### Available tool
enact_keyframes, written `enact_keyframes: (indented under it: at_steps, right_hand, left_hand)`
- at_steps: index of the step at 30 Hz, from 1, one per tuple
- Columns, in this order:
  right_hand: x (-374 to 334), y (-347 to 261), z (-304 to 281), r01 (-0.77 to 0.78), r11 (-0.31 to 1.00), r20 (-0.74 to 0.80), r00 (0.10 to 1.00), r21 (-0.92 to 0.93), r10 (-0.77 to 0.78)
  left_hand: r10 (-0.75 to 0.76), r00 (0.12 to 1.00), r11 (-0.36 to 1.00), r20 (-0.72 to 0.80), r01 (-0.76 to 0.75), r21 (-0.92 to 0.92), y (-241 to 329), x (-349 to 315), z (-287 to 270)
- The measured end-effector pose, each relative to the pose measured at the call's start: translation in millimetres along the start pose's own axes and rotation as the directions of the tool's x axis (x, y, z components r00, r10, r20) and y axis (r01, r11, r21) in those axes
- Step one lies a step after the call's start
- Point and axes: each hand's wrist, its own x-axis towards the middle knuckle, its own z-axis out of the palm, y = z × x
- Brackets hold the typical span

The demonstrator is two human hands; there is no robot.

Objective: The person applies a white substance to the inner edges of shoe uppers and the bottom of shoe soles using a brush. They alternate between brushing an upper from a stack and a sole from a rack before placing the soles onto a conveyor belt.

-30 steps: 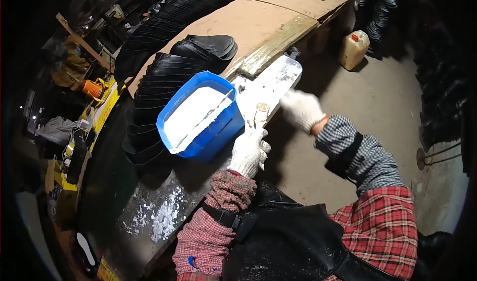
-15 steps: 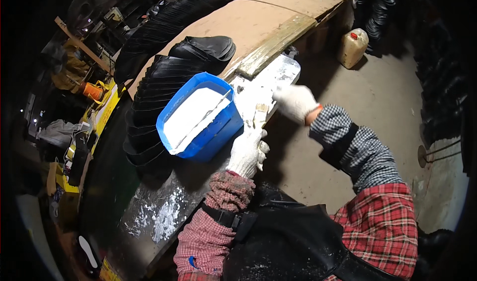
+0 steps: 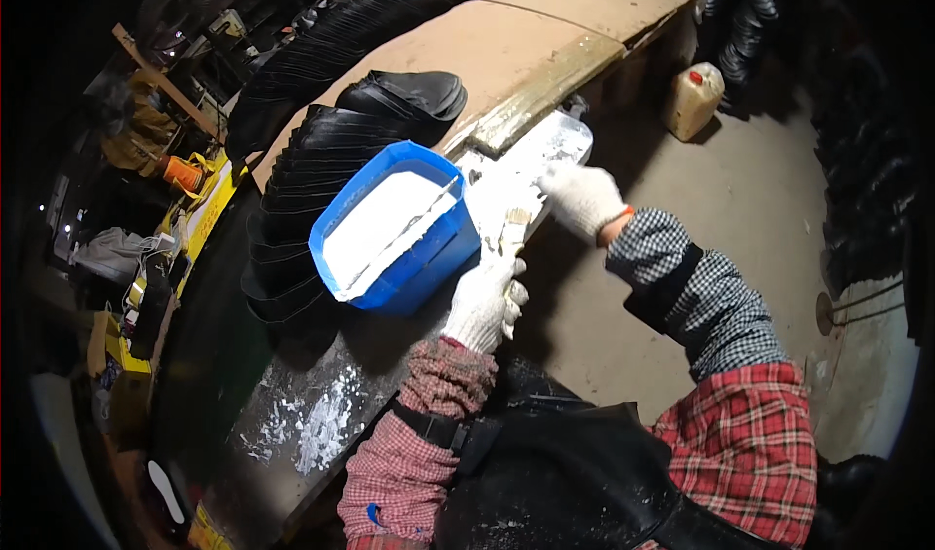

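Observation:
My left hand, in a white knit glove, is closed around a flat brush whose bristles point away from me. The brush is over a surface smeared with white at the bench's near edge. Across from it, my right hand, also in a white glove, has its fingers curled together at the edge of that white surface. What they pinch, if anything, is hidden. Left of the brush stands a blue tub of thick white liquid, with a thin bar across its top.
Behind the tub, thin black sole-shaped pieces lie fanned out, and a longer row curves along the brown bench top. White splatters mark the dark surface nearer me. On the floor at right stands a plastic jug with a red cap.

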Motion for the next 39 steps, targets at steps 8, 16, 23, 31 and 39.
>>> enact_keyframes:
  at_steps: [8,16,23,31,39]
  right_hand:
    - [15.9,18.5,-1.5,-0.013,0.999,0.088,0.996,-0.036,0.017]
    - [12.5,-2.1,-25.7,0.038,0.998,0.029,0.999,-0.054,-0.037]
    - [13.2,23.8,1.0,-0.071,0.995,-0.106,0.991,0.072,0.079]
    - [-31.2,53.3,50.2,-0.474,0.240,0.381,0.857,0.847,0.347]
    - [-89.5,107.1,114.2,-0.793,0.458,0.590,0.606,0.401,0.534]
  left_hand:
    - [0.031,0.999,0.999,0.033,-0.030,-0.011,-1.2,1.0,0.9]
    - [0.015,1.000,1.000,-0.012,-0.015,0.016,-5.1,-1.6,-7.2]
    - [-0.003,1.000,0.998,-0.016,0.004,0.068,-0.5,-12.0,3.0]
    - [0.303,0.947,0.856,-0.104,-0.222,0.467,-9.3,-25.7,-2.4]
    - [0.104,0.991,0.976,-0.088,-0.085,0.198,-8.5,-20.4,17.1]
